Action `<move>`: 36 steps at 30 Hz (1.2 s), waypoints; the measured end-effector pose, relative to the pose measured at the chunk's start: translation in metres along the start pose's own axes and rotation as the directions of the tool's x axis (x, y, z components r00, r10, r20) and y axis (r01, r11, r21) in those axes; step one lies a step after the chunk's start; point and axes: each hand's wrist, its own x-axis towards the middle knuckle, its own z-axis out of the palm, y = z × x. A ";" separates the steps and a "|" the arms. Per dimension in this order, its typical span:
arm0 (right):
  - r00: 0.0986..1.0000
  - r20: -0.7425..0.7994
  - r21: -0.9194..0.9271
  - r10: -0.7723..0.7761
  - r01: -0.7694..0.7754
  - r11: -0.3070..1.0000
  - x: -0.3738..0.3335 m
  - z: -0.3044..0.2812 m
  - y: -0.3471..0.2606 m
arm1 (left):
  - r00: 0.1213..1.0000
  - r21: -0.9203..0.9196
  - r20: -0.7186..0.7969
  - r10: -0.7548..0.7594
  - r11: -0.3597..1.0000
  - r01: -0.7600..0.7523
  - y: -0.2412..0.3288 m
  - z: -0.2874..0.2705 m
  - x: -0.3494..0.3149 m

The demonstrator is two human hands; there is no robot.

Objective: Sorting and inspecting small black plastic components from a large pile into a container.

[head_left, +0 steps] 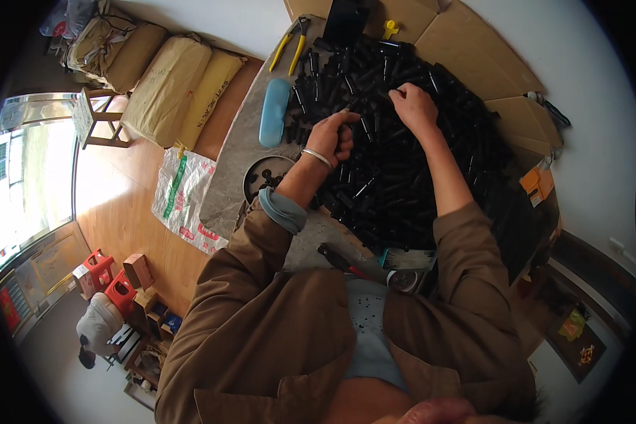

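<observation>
A big heap of small black tubes, some with shiny bands, covers much of the grey tabletop. My left hand hovers at the heap's left side, its fingers curled and its thumb against them. My right hand is over the far middle of the heap, fingertips pinched together. Whatever either hand grips is too dark and small to make out against the black tubes. Close to my left forearm stands a round tin with small dark round parts in it.
Left of the heap lie a light blue case and yellow-handled pliers. Cardboard stands along the far right side. Near me are a red-handled tool and a clear box. Large sacks lean by the wall.
</observation>
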 end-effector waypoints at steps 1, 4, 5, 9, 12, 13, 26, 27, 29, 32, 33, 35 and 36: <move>0.998 0.030 0.288 0.063 -0.069 0.955 -0.011 -0.003 -0.004 | 0.999 0.027 -0.028 -0.015 1.000 0.016 -0.001 0.001 -0.002; 0.910 0.309 0.638 -0.275 0.016 0.770 -0.049 -0.012 -0.028 | 0.997 0.029 0.003 -0.072 0.997 0.072 -0.004 -0.003 0.003; 0.911 0.311 0.639 -0.272 0.012 0.769 -0.054 -0.011 -0.032 | 0.995 -0.001 -0.037 -0.095 0.995 0.095 -0.005 0.000 0.003; 0.982 0.053 0.503 -0.182 0.131 0.854 -0.038 -0.007 -0.022 | 0.981 -0.101 0.065 -0.185 0.976 0.191 -0.007 -0.011 0.010; 0.989 -0.104 0.173 -0.105 0.122 0.977 -0.008 0.008 0.007 | 0.965 -0.189 0.184 -0.185 0.957 0.220 -0.011 -0.019 0.014; 0.978 -0.161 0.010 -0.133 0.136 0.991 -0.002 0.014 0.009 | 0.966 -0.189 0.181 -0.186 0.957 0.220 -0.010 -0.019 0.012; 0.924 0.252 0.639 -0.287 0.063 0.766 -0.034 0.000 -0.017 | 0.997 -0.296 0.046 -0.057 0.953 0.068 -0.001 -0.018 -0.001; 0.912 0.273 0.704 -0.306 0.027 0.710 -0.046 -0.005 -0.025 | 0.995 -0.311 0.085 -0.057 0.947 0.081 -0.001 -0.014 0.001; 0.956 0.145 0.723 -0.254 0.073 0.687 -0.049 -0.002 -0.035 | 0.991 -0.291 0.114 -0.075 0.951 0.106 -0.008 -0.024 0.010; 0.907 -0.317 0.162 -0.278 0.341 0.926 -0.015 -0.007 -0.020 | 0.986 -0.286 0.126 -0.109 0.948 0.141 -0.008 -0.017 0.010; 0.882 -0.364 0.074 -0.301 0.349 0.934 0.002 -0.004 -0.012 | 0.975 -0.288 0.189 -0.118 0.942 0.170 -0.010 -0.022 0.012; 0.875 -0.375 -0.076 -0.307 0.301 0.951 0.022 -0.003 -0.015 | 0.970 -0.304 0.195 -0.143 0.932 0.198 -0.009 -0.017 0.007; 0.871 -0.367 -0.218 -0.326 0.260 0.941 0.030 0.000 -0.018 | 0.971 -0.301 0.195 -0.138 0.934 0.193 -0.010 -0.020 0.005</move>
